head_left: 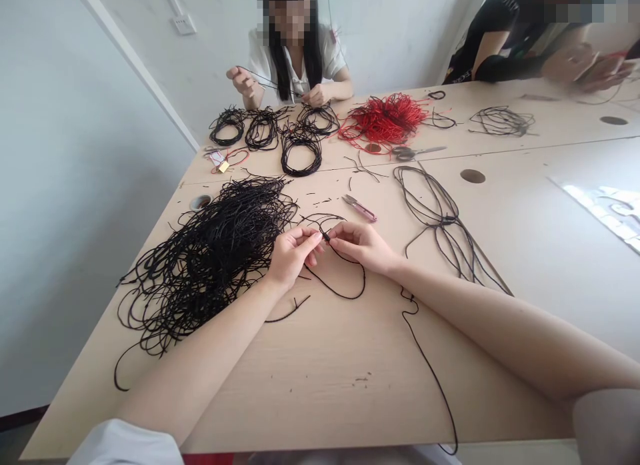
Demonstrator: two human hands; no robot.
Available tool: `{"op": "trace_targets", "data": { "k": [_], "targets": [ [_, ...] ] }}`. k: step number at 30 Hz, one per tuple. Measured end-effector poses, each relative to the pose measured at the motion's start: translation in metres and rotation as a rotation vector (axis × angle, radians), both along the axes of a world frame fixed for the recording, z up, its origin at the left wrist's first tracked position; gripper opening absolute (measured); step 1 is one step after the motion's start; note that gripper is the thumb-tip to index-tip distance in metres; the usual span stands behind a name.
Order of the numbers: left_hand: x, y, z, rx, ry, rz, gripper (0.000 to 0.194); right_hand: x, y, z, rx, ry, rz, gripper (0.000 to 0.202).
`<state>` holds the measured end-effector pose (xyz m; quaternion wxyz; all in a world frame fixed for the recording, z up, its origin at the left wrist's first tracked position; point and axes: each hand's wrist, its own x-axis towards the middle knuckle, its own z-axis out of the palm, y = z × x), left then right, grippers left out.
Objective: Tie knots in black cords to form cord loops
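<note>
Wide table (260, 398). Black cord pile (220, 245) at person's left; whether finished or waiting, can't tell. Coiled bundles (301, 172) beyond look gathered, likely done. Forearms (215, 348) reach in from near edge, converging. Left hand (290, 257), right hand (369, 250) nearly meeting, each pinching black cord loop (364, 280), thumb against fingers, loop draping onto table. Pink-handled snips (361, 208) just beyond. Tiny knot (327, 237) between fingertips, judged unfinished.

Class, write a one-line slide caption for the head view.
A bare left hand and right hand hold a thin black cord beside a tangled black cord heap.
</note>
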<state>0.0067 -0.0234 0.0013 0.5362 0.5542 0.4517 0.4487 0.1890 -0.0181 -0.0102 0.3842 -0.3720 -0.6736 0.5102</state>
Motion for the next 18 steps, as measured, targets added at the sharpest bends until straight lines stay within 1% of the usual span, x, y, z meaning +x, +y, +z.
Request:
{"op": "trace_targets", "data": {
  "k": [7, 12, 18],
  "targets": [
    [0.0005, -0.0007, 0.0014, -0.008, 0.02, -0.012, 0.021, -0.0017, -0.0002, 0.0, 0.025, -0.018, -0.016, 0.021],
    [0.0003, -0.0007, 0.0012, -0.008, 0.031, -0.025, 0.022, -0.0016, -0.0005, 0.0012, 0.004, -0.011, -0.017, 0.022],
    [-0.0004, -0.0004, 0.0015, 0.005, 0.051, -0.047, 0.022, -0.0003, -0.0005, 0.0026, -0.028, 0.008, -0.001, 0.019]
  ]
}}
